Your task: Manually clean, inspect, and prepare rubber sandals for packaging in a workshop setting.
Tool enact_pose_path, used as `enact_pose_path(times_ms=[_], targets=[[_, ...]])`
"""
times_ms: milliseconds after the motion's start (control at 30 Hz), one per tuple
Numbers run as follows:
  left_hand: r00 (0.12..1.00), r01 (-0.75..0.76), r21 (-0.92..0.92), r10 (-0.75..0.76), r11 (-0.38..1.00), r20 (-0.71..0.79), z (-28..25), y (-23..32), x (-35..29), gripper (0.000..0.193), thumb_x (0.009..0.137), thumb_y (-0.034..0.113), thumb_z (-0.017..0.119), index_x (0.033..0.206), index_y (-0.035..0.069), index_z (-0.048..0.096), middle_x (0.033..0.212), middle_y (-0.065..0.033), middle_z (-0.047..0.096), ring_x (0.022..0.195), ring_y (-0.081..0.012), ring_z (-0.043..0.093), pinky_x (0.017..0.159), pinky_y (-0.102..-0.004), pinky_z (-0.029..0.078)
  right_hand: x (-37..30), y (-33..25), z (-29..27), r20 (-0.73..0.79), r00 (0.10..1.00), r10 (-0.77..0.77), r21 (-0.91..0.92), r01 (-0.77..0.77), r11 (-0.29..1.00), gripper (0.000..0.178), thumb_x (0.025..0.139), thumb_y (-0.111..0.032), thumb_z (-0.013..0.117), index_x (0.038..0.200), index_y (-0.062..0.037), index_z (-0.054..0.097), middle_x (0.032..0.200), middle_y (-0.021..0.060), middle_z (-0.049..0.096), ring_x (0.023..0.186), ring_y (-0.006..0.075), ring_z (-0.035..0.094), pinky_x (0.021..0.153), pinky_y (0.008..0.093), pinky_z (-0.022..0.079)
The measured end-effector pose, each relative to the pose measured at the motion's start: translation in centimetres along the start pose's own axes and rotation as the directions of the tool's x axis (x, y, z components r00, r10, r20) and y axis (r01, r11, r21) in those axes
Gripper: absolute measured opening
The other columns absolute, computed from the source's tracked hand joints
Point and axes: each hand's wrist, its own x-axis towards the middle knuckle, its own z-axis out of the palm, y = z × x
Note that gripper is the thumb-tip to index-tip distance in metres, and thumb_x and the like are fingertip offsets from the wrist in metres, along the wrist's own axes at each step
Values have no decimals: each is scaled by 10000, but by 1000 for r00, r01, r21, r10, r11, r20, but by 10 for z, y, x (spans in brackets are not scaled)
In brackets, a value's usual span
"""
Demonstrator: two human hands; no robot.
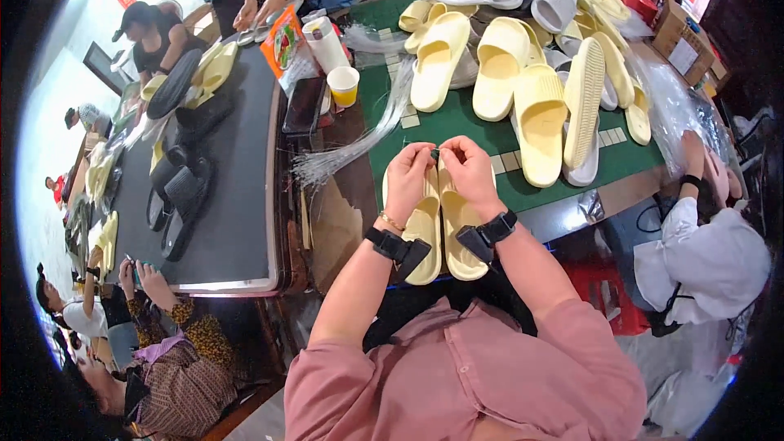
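Observation:
A pair of pale yellow slide slippers lies side by side in front of me, the left slipper (424, 237) and the right slipper (465, 238) both with heels towards me. Over their toe ends, my left hand (411, 185) and my right hand (469, 173) meet with pinched fingertips. Something small and thin is between the fingers; its kind is too fine to make out. My hands partly cover the slipper straps. Left of my hands, a loose bundle of clear plastic strands (359, 145) hangs across the table edge.
Beyond my hands, many yellow and grey slippers (539, 114) are heaped on the green table (380, 165). A paper cup (343, 86), a phone (305, 106) and an orange packet (286, 45) stand at left. Black slippers (186, 188) lie on the neighbouring dark table. Co-workers sit on both sides.

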Motion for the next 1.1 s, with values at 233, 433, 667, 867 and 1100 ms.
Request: enact_pose_path(times_ms=[233,433,667,867,1100], targets=[[1000,-17,66,16,998,5,3,3,-3,183,950,116,575,1043,-7,673,806,12,621,739,-50,546,676,-199,448,-2,0,-1,5,1000,-2,22,2,1000,88,867,-82,610,885,2,626,759,23,608,674,79,548,622,242,463],[1000,-5,43,5,999,2,1,2,-2,187,955,113,571,1058,-4,674,815,20,627,742,-46,549,684,-193,450,-2,1,-1,-20,1000,5,18,-5,1000,95,867,-87,612,882,5,625,752,24,609,667,75,545,617,240,463],[1000,-10,60,10,998,11,0,0,-1,185,955,102,566,1061,-4,674,817,20,624,743,-47,547,685,-192,448,-2,0,0,-1,1000,-3,31,3,1000,94,872,-90,609,883,3,625,752,16,608,667,69,541,614,236,462],[1000,-27,75,26,997,5,2,2,-2,182,950,97,571,1060,-8,672,825,16,625,752,-51,549,688,-197,451,-1,-3,-1,-5,1000,17,50,-16,999,96,873,-89,608,879,6,624,754,16,606,669,71,543,613,236,462],[1000,-5,3,5,1000,-11,1,1,-3,166,937,87,590,1046,-9,671,854,10,637,765,-57,558,699,-202,462,-2,-4,0,6,1000,-11,12,11,1000,96,872,-85,606,874,9,623,756,26,610,670,79,550,615,241,465]])
